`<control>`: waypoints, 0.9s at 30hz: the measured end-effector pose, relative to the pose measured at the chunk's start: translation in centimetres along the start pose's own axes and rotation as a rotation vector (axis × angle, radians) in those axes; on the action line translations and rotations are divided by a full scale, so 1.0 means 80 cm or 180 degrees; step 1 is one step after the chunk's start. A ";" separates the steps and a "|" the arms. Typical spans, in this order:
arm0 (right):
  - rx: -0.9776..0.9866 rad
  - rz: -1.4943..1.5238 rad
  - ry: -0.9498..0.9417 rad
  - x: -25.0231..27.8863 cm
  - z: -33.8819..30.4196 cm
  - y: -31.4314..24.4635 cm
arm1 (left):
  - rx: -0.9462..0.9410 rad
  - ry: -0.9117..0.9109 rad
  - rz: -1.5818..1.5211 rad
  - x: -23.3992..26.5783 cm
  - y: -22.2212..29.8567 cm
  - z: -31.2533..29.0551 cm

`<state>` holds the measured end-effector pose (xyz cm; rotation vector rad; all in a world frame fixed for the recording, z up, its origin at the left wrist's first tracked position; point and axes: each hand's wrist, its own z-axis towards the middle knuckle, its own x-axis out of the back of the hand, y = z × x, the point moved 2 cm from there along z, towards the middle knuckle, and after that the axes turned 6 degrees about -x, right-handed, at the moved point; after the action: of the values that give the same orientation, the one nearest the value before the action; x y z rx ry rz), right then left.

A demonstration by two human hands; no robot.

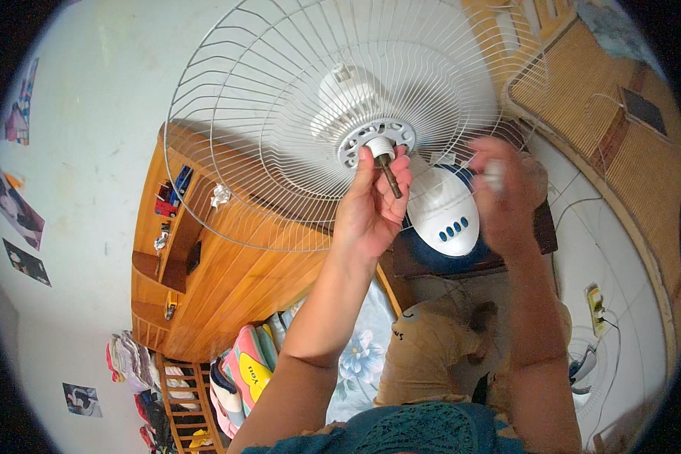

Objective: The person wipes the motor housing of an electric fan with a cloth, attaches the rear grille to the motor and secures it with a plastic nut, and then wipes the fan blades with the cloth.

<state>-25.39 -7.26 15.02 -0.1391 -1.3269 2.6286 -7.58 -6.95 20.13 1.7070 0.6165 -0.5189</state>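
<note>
A white wire fan guard (227,163) sits on the fan's motor housing (346,91), its round hub (346,155) facing me. From the hub juts a white threaded neck (378,144) with a dark metal shaft (390,180). My left hand (374,200) is closed around that neck, thumb on one side and fingers on the other. To the right, my right hand (507,200) is blurred by motion, with a small white part (495,174) in its fingers. Below the guard stands the white fan base (446,216) with blue buttons.
A wooden headboard (227,280) with toys on its shelf stands behind, left. Folded clothes and a cushion (251,371) lie by a flowered sheet (359,367). At right are a woven mat (575,91), a power strip (595,309) with a cable, and a round wire guard (583,371).
</note>
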 end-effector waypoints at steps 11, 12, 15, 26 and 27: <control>0.0352 -0.0631 -0.0758 -0.059 0.060 -0.059 | 0.0033 -0.0431 0.0003 0.009 0.005 0.005; 0.0345 -0.0666 -0.0758 -0.061 0.061 -0.059 | 0.0038 -0.0371 0.0053 0.007 0.006 0.005; 0.0348 -0.0798 -0.0757 -0.063 0.063 -0.061 | 0.0123 -0.0289 0.0016 -0.001 0.006 0.004; -0.0435 0.1103 0.0222 -0.046 -0.010 -0.025 | 0.0192 -0.0322 0.0017 0.005 0.004 0.012; -0.0530 0.1034 0.0242 -0.047 -0.016 -0.026 | 0.0205 -0.0334 0.0013 0.005 0.004 0.013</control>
<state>-21.21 -5.85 15.87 -0.5145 -1.6148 2.7283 -7.09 -7.95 19.86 1.7291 0.5259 -0.6272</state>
